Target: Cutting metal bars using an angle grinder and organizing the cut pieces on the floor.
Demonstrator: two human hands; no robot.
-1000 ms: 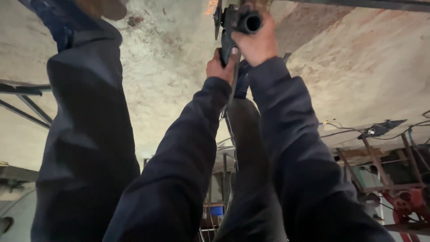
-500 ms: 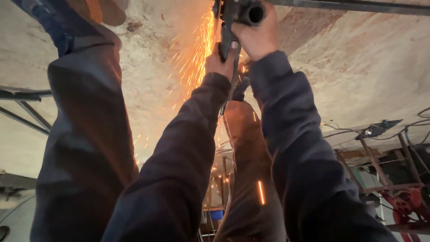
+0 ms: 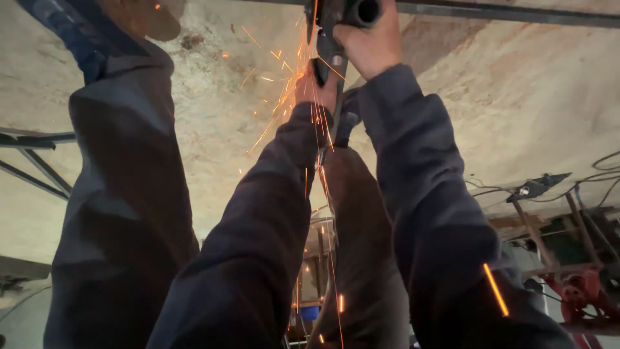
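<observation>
Both the right hand [image 3: 371, 45] and left hand [image 3: 316, 87] grip the grinder [image 3: 336, 26] tight overhead against the steel bar [image 3: 516, 13], where falling sparks [image 3: 303, 84] could scorch sleeves.

I see soft, even daylight on the pale ceiling [image 3: 529, 97], brightest toward the upper right. My dark sleeves [image 3: 426, 194] and the co-worker's jacket [image 3: 123, 213] sit underexposed against it, with almost no detail in their folds. Orange sparks [image 3: 303, 84] streak as thin lines from motion blur and glow without lighting what is around them. The lower corners fall into murky shadow, and the machinery [image 3: 581, 291] at lower right looks soft.
</observation>
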